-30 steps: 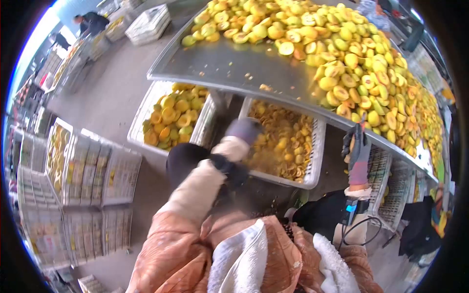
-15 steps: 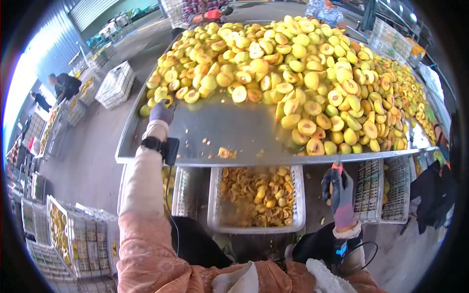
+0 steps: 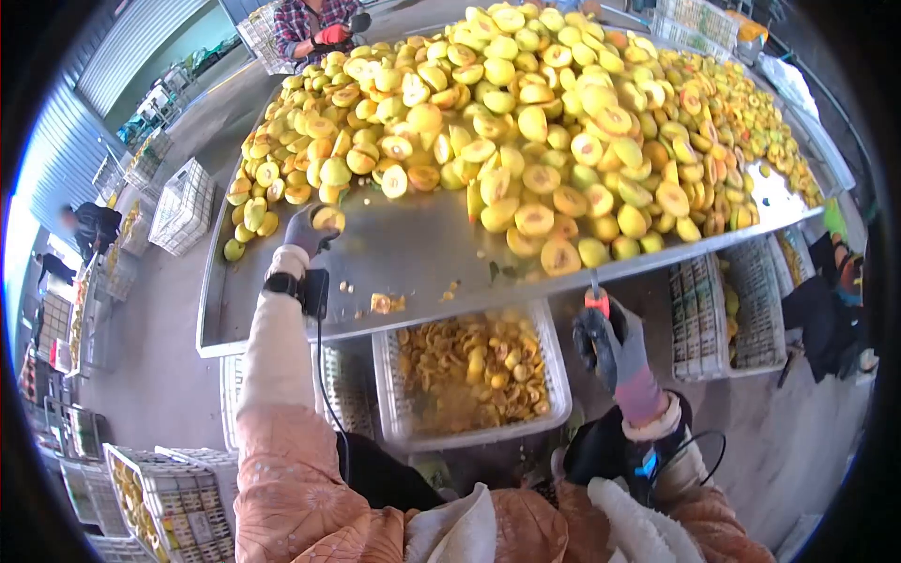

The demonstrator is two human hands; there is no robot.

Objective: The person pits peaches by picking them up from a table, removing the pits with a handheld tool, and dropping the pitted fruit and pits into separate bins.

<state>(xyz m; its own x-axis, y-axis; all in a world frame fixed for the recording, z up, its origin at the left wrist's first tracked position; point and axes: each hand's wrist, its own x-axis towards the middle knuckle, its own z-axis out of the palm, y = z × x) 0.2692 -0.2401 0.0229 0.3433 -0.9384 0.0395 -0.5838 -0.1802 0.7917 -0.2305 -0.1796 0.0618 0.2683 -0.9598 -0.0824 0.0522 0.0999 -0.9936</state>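
Note:
My left hand, in a grey glove, is closed on a yellow peach half, its cut face showing, just above the steel table. A large pile of peach halves covers the far and right parts of the table. Beside the near edge, my right hand, in a grey and black glove, grips a tool with an orange-red handle. A thin metal end points up from it; the fingers hide the rest. Small scraps of peach lie near the table's front edge.
Below the front edge stands a white crate of peach scraps and pieces. More white crates stand under the table at right and on the floor at left. A person in a plaid shirt stands across the table.
My left hand has drawn back from the pile's left edge, carrying a peach half towards me. My right hand has risen slightly, and the tool's metal end now shows. The view has shifted.

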